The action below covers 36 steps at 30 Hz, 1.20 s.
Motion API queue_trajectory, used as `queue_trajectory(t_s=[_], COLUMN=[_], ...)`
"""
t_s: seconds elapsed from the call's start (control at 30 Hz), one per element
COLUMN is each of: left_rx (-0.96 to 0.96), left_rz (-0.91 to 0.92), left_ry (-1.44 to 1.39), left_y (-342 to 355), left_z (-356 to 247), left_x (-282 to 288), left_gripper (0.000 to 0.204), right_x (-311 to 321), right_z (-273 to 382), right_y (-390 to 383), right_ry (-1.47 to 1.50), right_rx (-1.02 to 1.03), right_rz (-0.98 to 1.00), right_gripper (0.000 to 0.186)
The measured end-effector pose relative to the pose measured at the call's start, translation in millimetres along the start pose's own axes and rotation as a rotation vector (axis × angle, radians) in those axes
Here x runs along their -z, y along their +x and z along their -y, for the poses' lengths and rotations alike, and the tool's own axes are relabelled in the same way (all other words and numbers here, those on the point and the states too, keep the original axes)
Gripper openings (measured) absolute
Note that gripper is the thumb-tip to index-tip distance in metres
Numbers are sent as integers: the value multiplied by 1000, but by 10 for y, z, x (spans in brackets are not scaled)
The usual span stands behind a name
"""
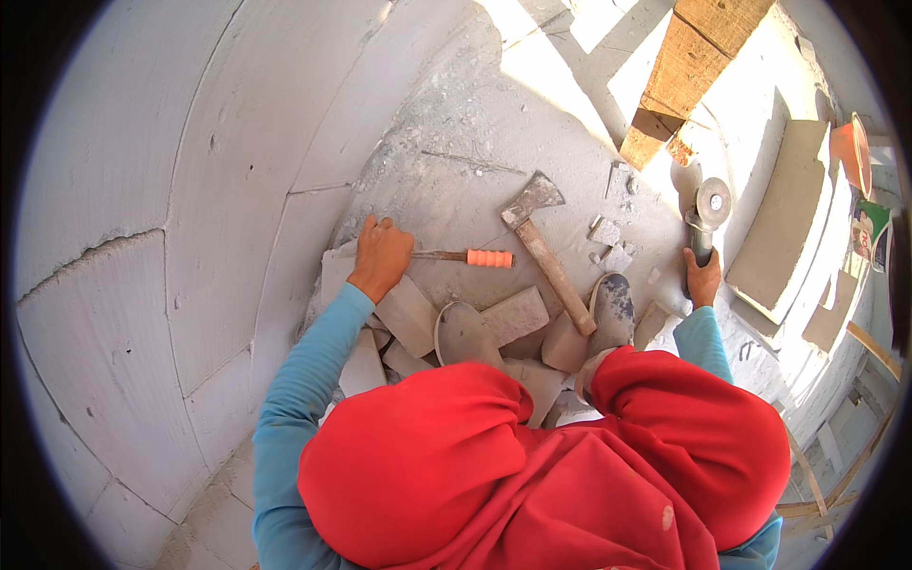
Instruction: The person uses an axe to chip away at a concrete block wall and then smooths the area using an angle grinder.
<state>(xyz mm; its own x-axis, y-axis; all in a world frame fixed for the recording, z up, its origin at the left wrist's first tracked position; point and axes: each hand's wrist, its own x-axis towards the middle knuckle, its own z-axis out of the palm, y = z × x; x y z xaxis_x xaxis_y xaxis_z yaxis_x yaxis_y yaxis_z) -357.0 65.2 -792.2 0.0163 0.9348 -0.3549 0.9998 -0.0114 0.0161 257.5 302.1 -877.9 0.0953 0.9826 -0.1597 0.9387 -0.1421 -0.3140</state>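
Observation:
My right hand [703, 278] is wrapped around the body of an angle grinder [701, 233], its round disc pointing away from me on the right. My left hand [383, 256] is closed, fingers curled down, over pale block pieces beside the wall. A metal shaft with an orange ribbed handle [490, 258] runs toward that hand; its other end is hidden, and what the fingers grip does not show. Between my hands lies a hatchet [538, 201] with a worn wooden handle, its lower end by my right boot [613, 309].
Broken light blocks [408, 318] lie around my boots. A block wall [237, 190] rises on the left. At the far right are a wooden plank [698, 62], a large grey block [784, 214] and an orange bucket [851, 157]. Rubble [605, 231] dots the floor.

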Motion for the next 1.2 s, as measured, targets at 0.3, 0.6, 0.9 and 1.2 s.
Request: queue_trajectory(t_s=[0.3, 0.6, 0.9, 1.2], left_rx=[-95, -83, -160, -302], left_rz=[-737, 43, 260, -44], left_ry=[-249, -430, -380, -242], left_y=[1554, 789, 685, 395], left_z=[-467, -831, -794, -887], left_x=[1576, -183, -145, -460], left_gripper=[28, 26, 47, 33], right_x=[166, -10, -502, 445], right_z=[247, 1534, 1649, 1808], right_y=[-345, -1175, -1551, -1290], right_ry=[-54, 322, 119, 351], right_rx=[85, 464, 669, 542], right_rz=[-318, 634, 811, 763], right_gripper=[57, 43, 67, 51])
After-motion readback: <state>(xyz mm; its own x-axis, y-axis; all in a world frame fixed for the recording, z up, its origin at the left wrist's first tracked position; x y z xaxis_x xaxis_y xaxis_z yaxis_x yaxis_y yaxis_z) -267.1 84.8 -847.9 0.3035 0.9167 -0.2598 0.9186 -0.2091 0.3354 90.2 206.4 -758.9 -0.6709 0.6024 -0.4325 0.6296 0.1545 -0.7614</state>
